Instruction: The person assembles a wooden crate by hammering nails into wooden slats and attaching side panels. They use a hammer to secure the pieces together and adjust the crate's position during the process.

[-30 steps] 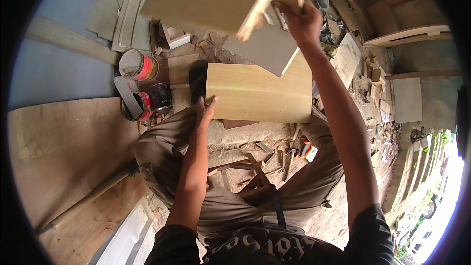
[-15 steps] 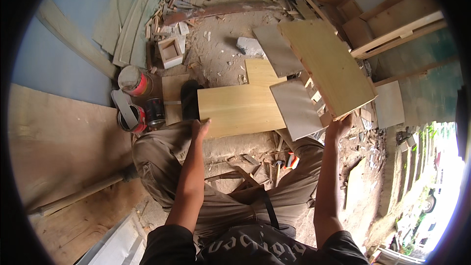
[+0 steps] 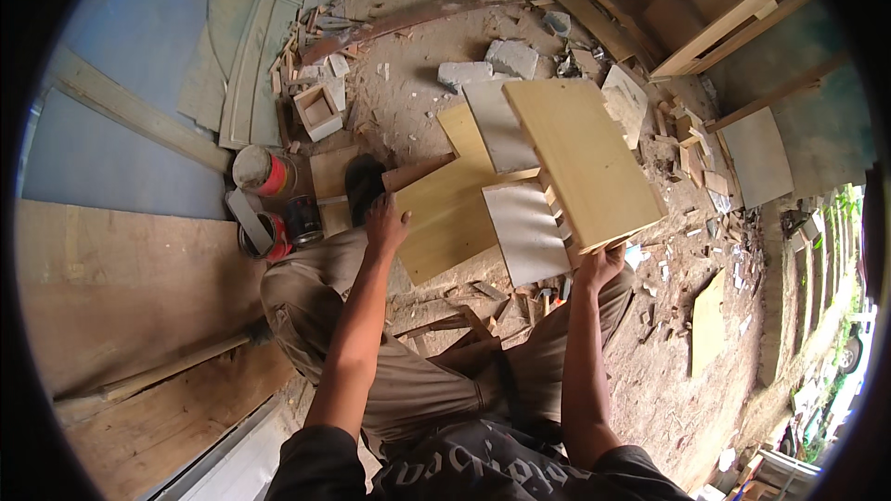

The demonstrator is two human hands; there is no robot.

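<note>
A wooden assembly of pale yellow panels and two grey-white boards lies tilted across the space in front of my knees. My left hand [image 3: 386,224] grips the left edge of its wide lower yellow panel [image 3: 445,209], thumb on the face. My right hand [image 3: 601,266] is closed under the near corner of the raised yellow panel [image 3: 583,158], its fingers partly hidden beneath. Between these panels stand the near grey-white board [image 3: 524,234] and the far grey-white board [image 3: 497,125]. A dark shoe [image 3: 364,187] is beside the assembly's left edge.
Paint cans [image 3: 263,172] stand at the left beside a small open wooden box [image 3: 317,111]. Concrete blocks [image 3: 510,58] lie beyond the assembly. Wood scraps litter the dirt floor, with a loose yellow board [image 3: 708,323] at the right and a wooden frame [image 3: 724,19] at the far right.
The assembly has turned and shifted left, its right end coming nearer with my right hand. My left hand has moved farther up the lower panel's left edge. The view has shifted too.
</note>
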